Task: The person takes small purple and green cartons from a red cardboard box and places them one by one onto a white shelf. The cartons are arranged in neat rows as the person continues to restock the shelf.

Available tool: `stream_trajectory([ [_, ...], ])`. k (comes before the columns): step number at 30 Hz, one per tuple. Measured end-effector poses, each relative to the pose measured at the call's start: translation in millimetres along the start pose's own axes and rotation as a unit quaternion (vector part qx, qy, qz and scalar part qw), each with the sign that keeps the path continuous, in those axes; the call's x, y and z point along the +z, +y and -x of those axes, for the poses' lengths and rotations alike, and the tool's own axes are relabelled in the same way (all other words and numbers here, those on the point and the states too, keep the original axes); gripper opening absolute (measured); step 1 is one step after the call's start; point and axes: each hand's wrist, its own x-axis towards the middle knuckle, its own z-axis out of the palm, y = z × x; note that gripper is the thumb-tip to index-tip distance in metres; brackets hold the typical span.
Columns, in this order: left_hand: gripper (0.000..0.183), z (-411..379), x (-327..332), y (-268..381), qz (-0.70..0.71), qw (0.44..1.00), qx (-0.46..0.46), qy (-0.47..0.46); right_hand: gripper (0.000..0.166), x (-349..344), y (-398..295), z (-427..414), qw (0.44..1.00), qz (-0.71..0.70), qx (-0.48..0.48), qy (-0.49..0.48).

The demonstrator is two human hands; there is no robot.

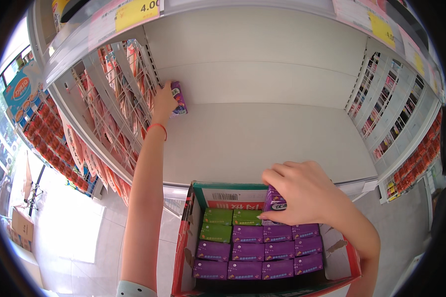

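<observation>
Deep in the shelf's back left corner, my left hand [165, 100] is closed around a purple drink carton [180, 97] that stands upright on the white shelf [267, 141]. A red cord circles the left wrist. My right hand [301, 193] grips another purple carton [274, 202] at the back of an open cardboard box [353, 260]. Rows of purple cartons [247, 251] and several green cartons [216, 232] are packed in that box, tops up. The right hand hides part of its back right corner.
Wire side panels [115, 85] bound the shelf, with red and pink packets hanging beyond the left one. A clear price rail [193, 7] crosses overhead. The box sits against the shelf's front edge [174, 191]. Brown cartons [22, 224] stand on the floor at far left.
</observation>
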Motion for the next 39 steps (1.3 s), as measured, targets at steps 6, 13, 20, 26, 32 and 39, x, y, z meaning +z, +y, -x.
stream_trajectory([
  [6, 0.097, 35.3, 25.5, 20.9, 0.115, 0.964, -0.136, 0.196, 0.045, -10.3, -6.1, 7.2, 0.992, 0.089, 0.069, -0.062],
  [13, 0.093, 33.3, 31.7, 12.3, 0.178, 0.963, -0.192, 0.061, 0.045, -3.8, -3.9, 6.2, 0.991, 0.113, 0.054, -0.045],
  [20, 0.088, 17.3, 74.9, -24.5, 0.207, 0.962, -0.151, 0.092, 0.045, -2.4, -4.1, 4.4, 0.991, 0.103, 0.060, -0.064],
  [26, 0.091, 19.0, 69.3, -26.1, 0.231, 0.963, -0.127, 0.048, 0.044, -3.8, -4.9, 3.6, 0.986, 0.112, 0.072, -0.100],
  [32, 0.094, 14.8, 75.6, -39.6, 0.225, 0.968, -0.098, 0.050, 0.040, -2.4, 0.1, 5.0, 0.997, 0.032, 0.026, -0.069],
  [39, 0.095, 25.5, 39.7, -0.6, 0.057, 0.984, -0.167, 0.000, 0.040, 0.6, 2.0, -1.5, 0.995, -0.068, -0.013, -0.078],
])
